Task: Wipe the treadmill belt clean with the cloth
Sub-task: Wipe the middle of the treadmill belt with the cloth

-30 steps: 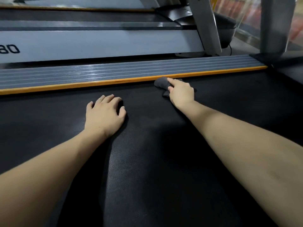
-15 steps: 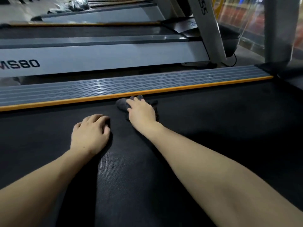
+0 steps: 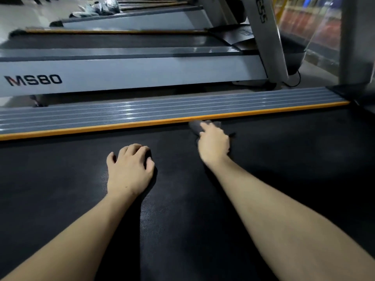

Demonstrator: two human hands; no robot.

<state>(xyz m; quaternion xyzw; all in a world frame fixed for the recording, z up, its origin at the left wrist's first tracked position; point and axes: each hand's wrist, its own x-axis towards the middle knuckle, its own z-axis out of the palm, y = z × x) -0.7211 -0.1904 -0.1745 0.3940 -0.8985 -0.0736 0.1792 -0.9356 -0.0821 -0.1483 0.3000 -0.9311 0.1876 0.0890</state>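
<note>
Pressing the cloth (image 3: 195,125) flat against the belt (image 3: 284,169) beside the orange edge strip (image 3: 101,128), the right hand (image 3: 214,141) spreads its fingers over it for wiping pressure; the left hand (image 3: 129,169) rests curled and empty, probably bracing

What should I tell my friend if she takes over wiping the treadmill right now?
Right hand: pressed flat on the dark grey cloth, at the far edge of the belt beside the orange strip.
Left hand: empty, fingers curled, resting on the belt to prop the body up.
Done: cannot tell from the picture which parts are already wiped; the belt looks evenly dark.
Left: go on wiping along the orange strip, then probably work back over the near part of the belt.
</note>
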